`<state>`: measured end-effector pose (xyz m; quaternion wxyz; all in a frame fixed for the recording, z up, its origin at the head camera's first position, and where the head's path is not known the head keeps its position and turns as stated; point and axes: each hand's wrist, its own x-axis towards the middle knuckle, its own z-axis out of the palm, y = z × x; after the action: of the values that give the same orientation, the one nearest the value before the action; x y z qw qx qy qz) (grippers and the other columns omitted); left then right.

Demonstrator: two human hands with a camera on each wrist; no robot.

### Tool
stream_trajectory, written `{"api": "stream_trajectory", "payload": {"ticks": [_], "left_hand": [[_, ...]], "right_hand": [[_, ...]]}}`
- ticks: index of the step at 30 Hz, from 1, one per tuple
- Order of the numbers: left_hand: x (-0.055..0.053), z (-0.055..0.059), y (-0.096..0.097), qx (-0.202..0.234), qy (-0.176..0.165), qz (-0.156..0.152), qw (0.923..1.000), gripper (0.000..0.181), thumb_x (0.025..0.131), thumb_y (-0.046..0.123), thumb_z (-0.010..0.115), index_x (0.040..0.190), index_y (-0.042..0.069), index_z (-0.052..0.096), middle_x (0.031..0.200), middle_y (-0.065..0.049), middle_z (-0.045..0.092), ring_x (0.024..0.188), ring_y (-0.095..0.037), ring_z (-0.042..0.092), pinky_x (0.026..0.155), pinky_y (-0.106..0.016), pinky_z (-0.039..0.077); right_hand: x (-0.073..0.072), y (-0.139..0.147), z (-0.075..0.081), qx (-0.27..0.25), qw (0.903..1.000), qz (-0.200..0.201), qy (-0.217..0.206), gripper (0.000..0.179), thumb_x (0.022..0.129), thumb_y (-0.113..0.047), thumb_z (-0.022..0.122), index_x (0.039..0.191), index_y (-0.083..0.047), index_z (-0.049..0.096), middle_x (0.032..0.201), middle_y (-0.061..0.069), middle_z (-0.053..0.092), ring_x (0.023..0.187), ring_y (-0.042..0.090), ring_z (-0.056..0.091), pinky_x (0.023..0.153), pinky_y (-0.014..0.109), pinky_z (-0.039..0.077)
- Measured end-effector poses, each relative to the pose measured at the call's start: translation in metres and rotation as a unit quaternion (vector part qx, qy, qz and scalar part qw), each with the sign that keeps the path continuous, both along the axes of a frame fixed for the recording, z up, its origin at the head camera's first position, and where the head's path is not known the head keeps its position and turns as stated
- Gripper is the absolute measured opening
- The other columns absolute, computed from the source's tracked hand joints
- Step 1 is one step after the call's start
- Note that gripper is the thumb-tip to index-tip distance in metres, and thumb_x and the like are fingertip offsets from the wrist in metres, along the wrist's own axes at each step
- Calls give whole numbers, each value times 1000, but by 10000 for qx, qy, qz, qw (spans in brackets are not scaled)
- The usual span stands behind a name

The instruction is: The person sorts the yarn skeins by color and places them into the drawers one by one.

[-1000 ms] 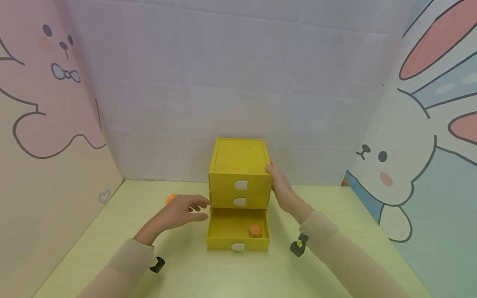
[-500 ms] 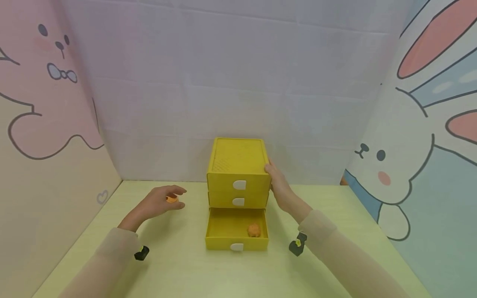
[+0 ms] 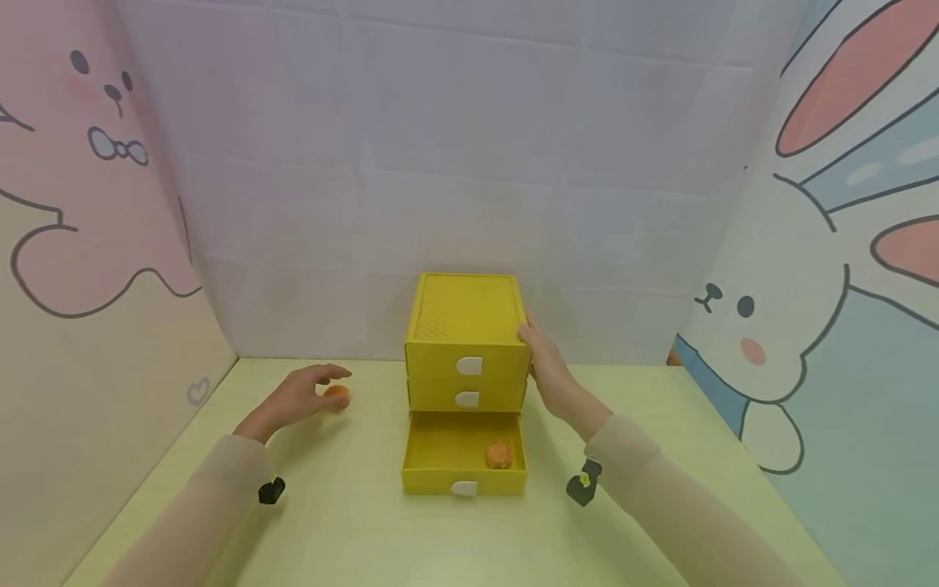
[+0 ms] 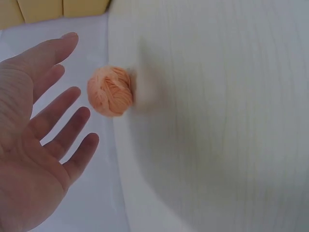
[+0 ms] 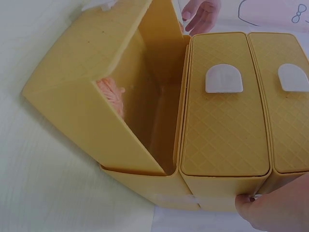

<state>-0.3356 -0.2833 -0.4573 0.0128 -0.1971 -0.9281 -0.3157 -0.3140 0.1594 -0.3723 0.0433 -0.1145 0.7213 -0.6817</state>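
Observation:
My left hand [image 3: 295, 397] is over the table's left side, fingers spread and slightly bent, beside an orange ball of yarn [image 4: 110, 92]. In the left wrist view there is a gap between the fingertips and this ball. A small yellow cabinet [image 3: 469, 306] stands in the middle, its two upper drawers closed and its bottom drawer [image 3: 464, 481] pulled out. Inside that drawer, at the right, lies another orange yarn ball [image 3: 498, 455]. My right hand [image 3: 555, 379] rests against the cabinet's right side, thumb at the top edge; its other fingers are mostly hidden.
White tabs [image 3: 469, 365] mark the drawer fronts. A pale table [image 3: 330, 522] reaches back to a white cloth wall [image 3: 308, 204]. Side walls carry cartoon drawings, including a rabbit [image 3: 778, 326] at the right. Each wrist wears a small black device [image 3: 271, 491].
My left hand has moved left, away from the open drawer, to the yarn ball on the table. My right hand stays at the cabinet's side.

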Motion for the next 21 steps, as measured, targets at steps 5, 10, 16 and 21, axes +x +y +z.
{"api": "stream_trajectory", "payload": {"ticks": [5, 10, 16, 21], "left_hand": [[-4, -6, -2, -66, -159, 34, 9998, 55, 98, 22, 80, 147, 3, 61, 148, -24, 59, 129, -49, 58, 102, -67, 51], [-8, -13, -4, -44, -336, 100, 9994, 56, 97, 23, 81, 145, 2, 62, 142, -25, 63, 124, -46, 61, 98, -60, 55], [-8, -18, -4, -161, -459, 265, 9985, 57, 94, 24, 83, 143, 2, 64, 132, -21, 67, 114, -37, 64, 92, -50, 56], [-5, -17, -1, -190, -504, 312, 9981, 53, 93, 21, 82, 140, 4, 66, 125, -18, 69, 105, -30, 62, 87, -44, 52]], "right_hand": [[0, -1, 1, -1, 10000, -1, 30, 63, 115, -36, 32, 173, -29, 9, 179, -4, 10, 164, 21, 7, 132, 58, 13], [2, -2, 2, -11, 10000, 6, 38, 63, 115, -35, 32, 173, -29, 9, 179, -4, 10, 164, 21, 7, 132, 57, 12], [2, -1, 2, 41, 10000, 26, 57, 62, 115, -35, 31, 173, -30, 9, 179, -6, 11, 164, 20, 7, 132, 58, 12], [1, 0, 1, 53, 10000, 37, 38, 62, 116, -37, 31, 173, -31, 8, 179, -7, 10, 164, 19, 6, 132, 58, 11]]}}
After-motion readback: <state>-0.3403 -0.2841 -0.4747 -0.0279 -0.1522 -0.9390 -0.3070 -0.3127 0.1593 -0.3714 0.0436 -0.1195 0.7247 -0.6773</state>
